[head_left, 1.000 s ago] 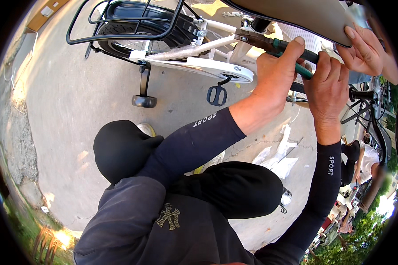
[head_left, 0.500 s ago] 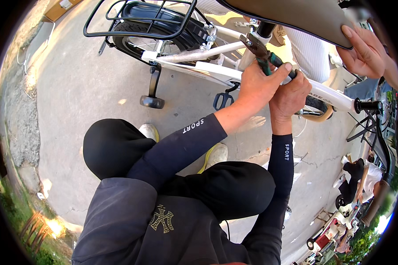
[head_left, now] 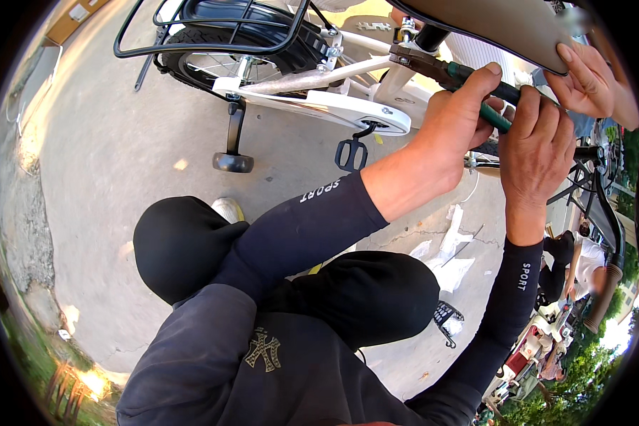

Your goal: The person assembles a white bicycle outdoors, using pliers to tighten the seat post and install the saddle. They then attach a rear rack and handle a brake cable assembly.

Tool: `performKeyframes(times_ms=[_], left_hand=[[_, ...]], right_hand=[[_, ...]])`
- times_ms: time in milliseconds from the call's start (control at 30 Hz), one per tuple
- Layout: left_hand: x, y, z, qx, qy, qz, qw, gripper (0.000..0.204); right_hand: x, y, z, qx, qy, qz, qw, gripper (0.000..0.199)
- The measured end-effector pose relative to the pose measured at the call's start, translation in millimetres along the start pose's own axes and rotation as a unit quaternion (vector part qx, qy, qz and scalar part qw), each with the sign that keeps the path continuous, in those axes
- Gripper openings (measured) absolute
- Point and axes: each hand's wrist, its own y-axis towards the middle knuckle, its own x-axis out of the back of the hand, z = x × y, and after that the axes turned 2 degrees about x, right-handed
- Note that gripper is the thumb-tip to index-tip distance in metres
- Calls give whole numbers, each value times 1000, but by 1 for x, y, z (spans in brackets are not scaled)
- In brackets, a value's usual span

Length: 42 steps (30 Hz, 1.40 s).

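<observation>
Both my hands grip a pair of pliers (head_left: 433, 67) with green and black handles. My left hand (head_left: 458, 110) is closed around the handles nearer the jaws, its thumb lying along the top. My right hand (head_left: 538, 138) wraps the handle ends farther right. The jaws are at the seat clamp (head_left: 407, 32) beside the black seat post (head_left: 430, 37); whether they bite on it I cannot tell. Above them is the brown saddle (head_left: 500, 28) of a small white bicycle (head_left: 326, 84). Another person's hand (head_left: 586, 84) holds the saddle's right end.
A black rear rack (head_left: 209, 50), a training wheel (head_left: 233, 163) and a black pedal (head_left: 351, 155) stick out from the bicycle. Its handlebar (head_left: 618, 241) curves down at the right. White wrapping scraps (head_left: 451, 245) lie on the concrete. A cardboard box (head_left: 71, 20) sits far left.
My hands have moved right and apart along the handles, and the pliers lie flatter, pointing left. The view has shifted a little, showing more of the chain guard and seat clamp.
</observation>
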Motion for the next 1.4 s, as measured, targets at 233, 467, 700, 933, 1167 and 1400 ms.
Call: performKeyframes(times_ms=[233,467,700,933,1167,1400], left_hand=[[30,10,8,-116,186,-112,969,40],[64,16,5,-161,446,-192,859,40],[6,-2,-4,30,38,-44,998,37],[1,2,-4,19,-39,-14,999,38],[33,6,6,-99,250,-125,955,32],[69,15,8,-212,549,-242,771,40]], right_hand=[[-42,-34,70,-159,152,-89,971,41],[-65,-65,157,-318,244,-40,915,60],[-17,-28,38,-116,67,-54,989,64],[5,4,2,11,-36,-6,999,40],[-35,-45,80,-178,128,-44,975,43],[-70,-75,179,-346,253,-9,904,58]])
